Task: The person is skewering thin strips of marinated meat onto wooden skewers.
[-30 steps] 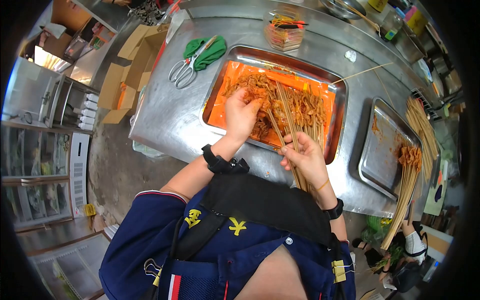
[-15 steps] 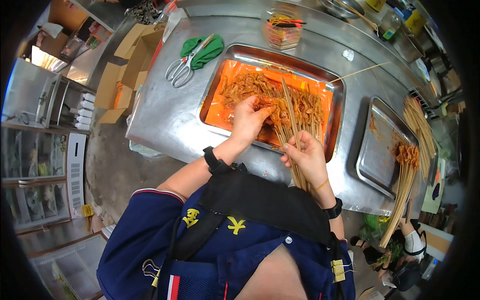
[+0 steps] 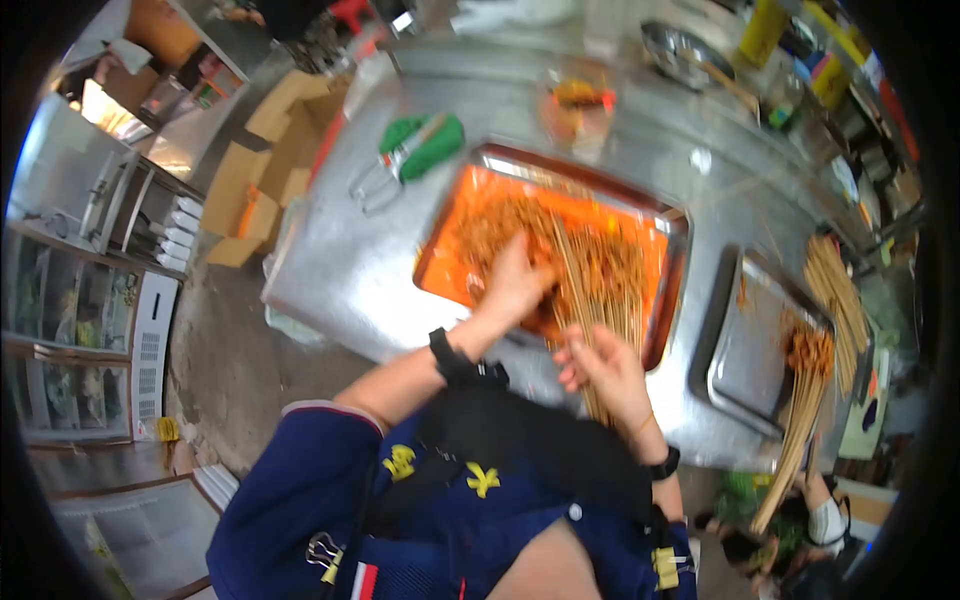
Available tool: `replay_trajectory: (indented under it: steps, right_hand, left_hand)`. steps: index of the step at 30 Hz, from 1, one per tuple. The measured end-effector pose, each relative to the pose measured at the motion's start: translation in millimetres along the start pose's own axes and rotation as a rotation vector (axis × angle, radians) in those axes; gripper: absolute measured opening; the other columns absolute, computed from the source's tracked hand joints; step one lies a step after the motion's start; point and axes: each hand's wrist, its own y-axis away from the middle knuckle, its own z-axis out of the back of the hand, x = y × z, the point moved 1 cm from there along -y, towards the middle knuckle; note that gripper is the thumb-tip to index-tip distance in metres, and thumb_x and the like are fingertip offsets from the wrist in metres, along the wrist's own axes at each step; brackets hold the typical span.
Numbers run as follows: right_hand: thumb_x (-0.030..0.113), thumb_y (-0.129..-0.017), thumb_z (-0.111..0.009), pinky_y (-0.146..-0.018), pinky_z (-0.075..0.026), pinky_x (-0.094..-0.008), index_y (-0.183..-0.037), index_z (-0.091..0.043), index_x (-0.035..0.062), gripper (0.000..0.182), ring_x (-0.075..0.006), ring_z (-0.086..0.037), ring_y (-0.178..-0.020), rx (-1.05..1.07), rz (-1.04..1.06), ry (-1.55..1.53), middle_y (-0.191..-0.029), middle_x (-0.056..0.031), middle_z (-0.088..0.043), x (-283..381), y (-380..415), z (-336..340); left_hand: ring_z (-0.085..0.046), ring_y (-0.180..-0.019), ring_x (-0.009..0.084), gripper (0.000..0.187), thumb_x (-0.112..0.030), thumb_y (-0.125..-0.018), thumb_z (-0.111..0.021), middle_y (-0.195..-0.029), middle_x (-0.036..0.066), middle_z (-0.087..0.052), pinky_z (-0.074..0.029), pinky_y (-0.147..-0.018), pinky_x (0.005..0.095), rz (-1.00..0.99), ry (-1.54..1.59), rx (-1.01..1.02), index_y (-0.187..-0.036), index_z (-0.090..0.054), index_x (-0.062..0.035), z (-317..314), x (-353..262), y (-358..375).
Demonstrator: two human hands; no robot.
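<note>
My left hand (image 3: 515, 285) is down in the pile of red-sauced food pieces (image 3: 500, 225), its fingers curled around some of them; blur hides the fingertips. The pile lies on orange plastic in a metal tray (image 3: 680, 265). Near the tray's front edge, my right hand (image 3: 612, 372) has its thumb and fingers around thin wooden skewers (image 3: 568, 260) that slant up over the food. Loaded skewers (image 3: 625, 285) lie side by side at the tray's right, sticks pointing toward me. Beneath my right hand, more sticks pass over the front rim.
To the right, a smaller tray (image 3: 745, 340) holds a bundle of loaded skewers (image 3: 800, 400), with bare sticks (image 3: 838, 295) beyond. Scissors (image 3: 385, 175) rest against a green cloth (image 3: 430, 145). A clear container (image 3: 578, 105) stands behind the tray. A cardboard box (image 3: 250, 190) is left of the table.
The view has shifted and blurred. My left hand has gone lower into the food pile, and the skewers at my right hand lean lower over the tray. My right-hand fingers look looser.
</note>
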Motion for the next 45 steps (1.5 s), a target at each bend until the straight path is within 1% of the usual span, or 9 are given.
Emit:
replay_trajectory:
  steps: [2, 4, 7, 10, 16, 25, 29, 37, 45]
  right_hand:
    - [0.020, -0.094, -0.044, -0.062, -0.052, -0.0239, -0.112, -0.049, -0.0029, 0.029, -0.0150, -0.062, -0.072, -0.028, 0.022, 0.023, -0.091, -0.0110, -0.060, -6, -5, 1]
    - [0.019, -0.095, -0.043, -0.063, -0.052, -0.0244, -0.111, -0.050, -0.0032, 0.028, -0.0159, -0.063, -0.075, -0.015, 0.025, 0.062, -0.092, -0.0123, -0.060, -7, -6, 2]
    - [0.017, -0.094, -0.044, -0.062, -0.052, -0.0240, -0.110, -0.050, -0.0040, 0.028, -0.0155, -0.063, -0.074, 0.005, 0.000, 0.092, -0.089, -0.0130, -0.061, -6, -8, 1]
    - [0.017, -0.094, -0.045, -0.062, -0.052, -0.0237, -0.110, -0.050, -0.0049, 0.028, -0.0151, -0.064, -0.073, 0.022, 0.003, 0.142, -0.088, -0.0130, -0.062, -3, -7, -6]
    - [0.016, -0.093, -0.046, -0.062, -0.052, -0.0232, -0.117, -0.045, -0.0052, 0.032, -0.0153, -0.063, -0.071, 0.079, 0.010, 0.216, -0.089, -0.0130, -0.061, -6, -6, -6]
    - [0.014, -0.092, -0.046, -0.058, -0.052, -0.0240, -0.125, -0.041, -0.0032, 0.038, -0.0153, -0.061, -0.066, 0.007, 0.067, 0.021, -0.085, -0.0131, -0.060, -10, -6, -2]
    - [0.014, -0.092, -0.047, -0.059, -0.052, -0.0248, -0.121, -0.043, -0.0041, 0.034, -0.0160, -0.062, -0.066, 0.005, 0.063, -0.020, -0.085, -0.0130, -0.060, -17, -9, 0]
    - [0.012, -0.091, -0.048, -0.057, -0.051, -0.0238, -0.102, -0.048, -0.0023, 0.018, -0.0139, -0.061, -0.066, -0.042, 0.053, -0.031, -0.084, -0.0104, -0.060, -9, -8, -3]
    - [0.007, -0.089, -0.049, -0.054, -0.048, -0.0213, -0.101, -0.046, -0.0005, 0.014, -0.0112, -0.059, -0.064, 0.013, 0.077, -0.025, -0.083, -0.0079, -0.059, -12, -9, -2]
  left_hand:
    - [-0.053, -0.065, 0.0071, 0.021, -0.007, -0.081, -0.057, -0.085, 0.004, -0.059, -0.045, -0.055, 0.0221, 0.157, 0.206, -0.001, -0.101, -0.051, -0.0005, 7, -13, 4]
    - [-0.053, -0.063, 0.0074, 0.016, -0.011, -0.086, -0.053, -0.083, 0.004, -0.060, -0.045, -0.056, 0.0211, 0.112, 0.183, 0.032, -0.098, -0.053, -0.0003, 18, -13, 3]
    - [-0.055, -0.063, 0.0081, 0.020, -0.019, -0.091, -0.049, -0.080, 0.003, -0.060, -0.045, -0.057, 0.0214, 0.229, 0.628, 0.201, -0.096, -0.055, -0.0011, 23, -29, 7]
    - [-0.055, -0.062, 0.0079, 0.014, -0.015, -0.089, -0.053, -0.078, 0.002, -0.059, -0.045, -0.057, 0.0209, 0.204, 0.504, 0.160, -0.095, -0.056, -0.0017, 24, -36, 9]
    - [-0.053, -0.059, 0.0075, 0.014, -0.015, -0.086, -0.058, -0.072, 0.002, -0.058, -0.043, -0.053, 0.0210, 0.305, 0.636, 0.131, -0.092, -0.055, -0.0015, 25, -37, 10]
    - [-0.055, -0.058, 0.0080, 0.017, -0.012, -0.088, -0.051, -0.079, 0.002, -0.060, -0.043, -0.049, 0.0183, 0.271, 0.642, 0.035, -0.101, -0.055, -0.0010, 30, -25, 9]
    - [-0.057, -0.060, 0.0080, 0.018, -0.012, -0.089, -0.048, -0.081, 0.003, -0.063, -0.045, -0.050, 0.0193, 0.296, 0.776, 0.038, -0.099, -0.057, 0.0009, 35, -29, 8]
    - [-0.057, -0.064, 0.0086, 0.019, -0.007, -0.087, -0.049, -0.084, 0.004, -0.061, -0.046, -0.053, 0.0199, 0.183, 0.622, -0.034, -0.105, -0.054, -0.0021, 35, -27, 6]
    - [-0.053, -0.056, 0.0069, 0.016, -0.009, -0.088, -0.047, -0.076, 0.003, -0.059, -0.042, -0.048, 0.0193, 0.116, 0.251, 0.036, -0.099, -0.056, -0.0016, 37, -16, 1]
